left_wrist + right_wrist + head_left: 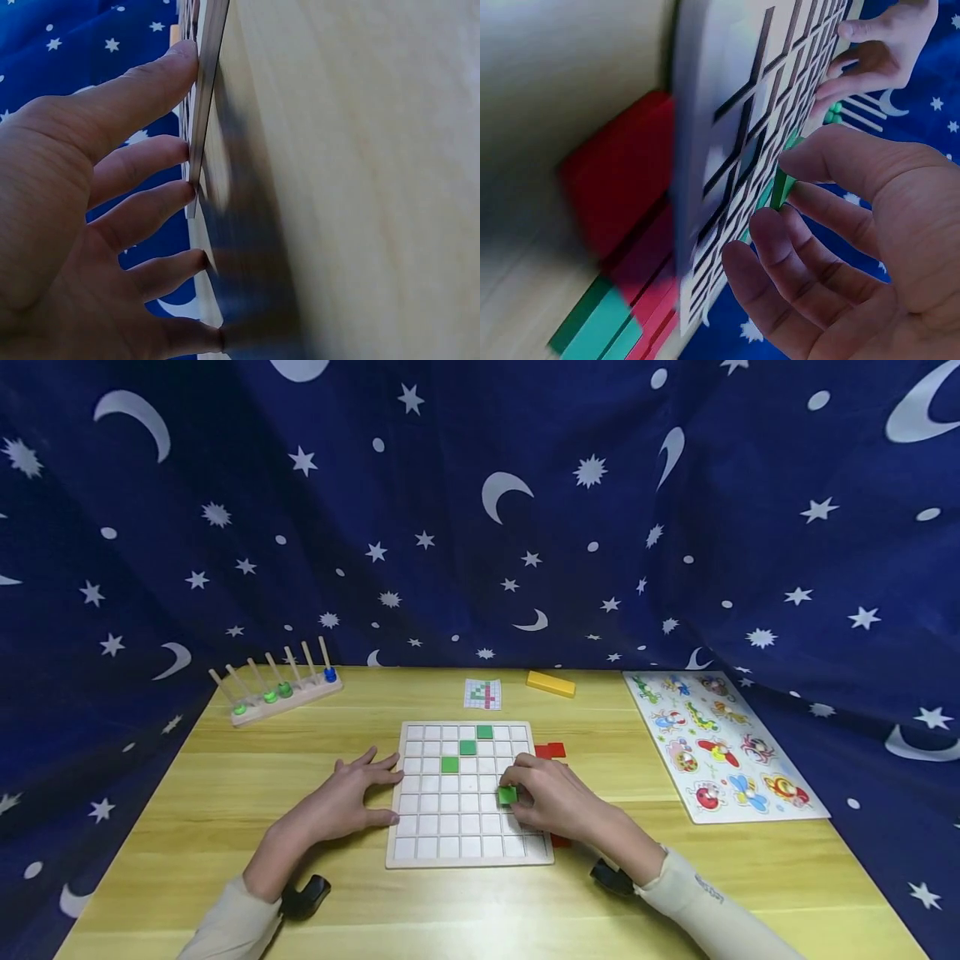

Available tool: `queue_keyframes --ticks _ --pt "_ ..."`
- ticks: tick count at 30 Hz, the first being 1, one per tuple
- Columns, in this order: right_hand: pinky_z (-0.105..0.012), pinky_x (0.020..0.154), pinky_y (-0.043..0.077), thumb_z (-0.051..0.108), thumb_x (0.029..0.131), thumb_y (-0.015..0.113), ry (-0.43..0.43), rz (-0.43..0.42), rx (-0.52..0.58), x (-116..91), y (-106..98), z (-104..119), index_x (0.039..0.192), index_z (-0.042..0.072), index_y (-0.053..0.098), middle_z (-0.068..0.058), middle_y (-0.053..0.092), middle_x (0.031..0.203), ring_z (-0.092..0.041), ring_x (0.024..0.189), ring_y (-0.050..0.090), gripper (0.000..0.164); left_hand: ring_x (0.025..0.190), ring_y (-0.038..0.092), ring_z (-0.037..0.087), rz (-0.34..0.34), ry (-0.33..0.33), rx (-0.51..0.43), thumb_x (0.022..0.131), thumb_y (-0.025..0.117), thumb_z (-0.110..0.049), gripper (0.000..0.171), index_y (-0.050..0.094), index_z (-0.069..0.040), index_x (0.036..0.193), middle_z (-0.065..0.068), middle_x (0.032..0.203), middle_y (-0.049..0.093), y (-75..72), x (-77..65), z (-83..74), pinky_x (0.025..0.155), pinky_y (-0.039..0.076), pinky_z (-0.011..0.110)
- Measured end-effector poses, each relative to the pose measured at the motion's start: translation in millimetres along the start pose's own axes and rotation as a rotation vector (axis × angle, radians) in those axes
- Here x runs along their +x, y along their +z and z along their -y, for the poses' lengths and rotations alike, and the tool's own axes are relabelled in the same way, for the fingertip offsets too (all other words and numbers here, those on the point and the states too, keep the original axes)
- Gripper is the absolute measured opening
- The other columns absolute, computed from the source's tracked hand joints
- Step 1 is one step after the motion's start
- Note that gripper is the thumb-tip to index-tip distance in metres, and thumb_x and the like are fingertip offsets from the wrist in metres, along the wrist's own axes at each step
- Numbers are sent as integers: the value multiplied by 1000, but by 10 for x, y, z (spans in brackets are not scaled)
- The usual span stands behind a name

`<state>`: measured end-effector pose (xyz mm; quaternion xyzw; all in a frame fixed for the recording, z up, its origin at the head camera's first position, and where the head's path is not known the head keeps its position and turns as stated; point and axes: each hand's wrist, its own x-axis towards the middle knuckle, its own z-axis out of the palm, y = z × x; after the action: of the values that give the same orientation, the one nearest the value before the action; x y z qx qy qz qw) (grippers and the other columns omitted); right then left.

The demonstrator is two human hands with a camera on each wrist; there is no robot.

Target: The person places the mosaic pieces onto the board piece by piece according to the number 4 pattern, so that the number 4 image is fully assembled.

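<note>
A white grid board (pixel 448 850) lies on the table, with three green square tiles set in its cells on a diagonal, one of them a green tile (pixel 450 765). My right hand (pixel 558 797) pinches another green tile (pixel 781 187) between thumb and finger, tilted above the right part of the grid. My left hand (pixel 337 802) rests spread at the board's left edge; thumb and some fingertips touch the rim in the left wrist view. Red tiles (pixel 626 176) lie beside the board's right edge, partly hidden by my right hand in the head view, with green pieces (pixel 592 322) next to them.
A small pattern card (pixel 482 694) and a yellow block (pixel 551 684) lie beyond the board. At the back left stands a peg rack (pixel 292 697) with green and blue beads. An insect puzzle board (pixel 723 747) lies at the right. A starry curtain (pixel 450 460) hangs behind the table.
</note>
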<state>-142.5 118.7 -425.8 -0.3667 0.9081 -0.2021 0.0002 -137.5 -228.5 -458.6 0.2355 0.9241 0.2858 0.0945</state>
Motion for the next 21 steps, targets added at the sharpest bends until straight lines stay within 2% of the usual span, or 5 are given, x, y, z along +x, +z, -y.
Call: queue_keyframes --ticks 7,14,21 --pt "-22 56 45 9 79 77 -22 10 -23 195 16 87 101 13 75 4 63 92 -8 67 52 22 145 24 46 -20 8 5 81 85 -33 62 65 -8 133 12 153 43 10 -8 9 102 9 81" --pt "-25 65 48 8 80 74 -32 32 -15 387 57 161 103 14 75 5 64 95 -9 75 55 24 144 24 46 -22 15 7 80 85 -32 62 66 -8 133 12 153 43 10 -7 9 101 10 81" --pt "-25 65 48 6 80 75 -76 35 2 576 101 186 101 12 75 4 65 95 -11 77 57 22 145 24 46 -18 11 12 80 85 -33 62 66 -9 134 11 153 43 15 -4 9 102 10 81"
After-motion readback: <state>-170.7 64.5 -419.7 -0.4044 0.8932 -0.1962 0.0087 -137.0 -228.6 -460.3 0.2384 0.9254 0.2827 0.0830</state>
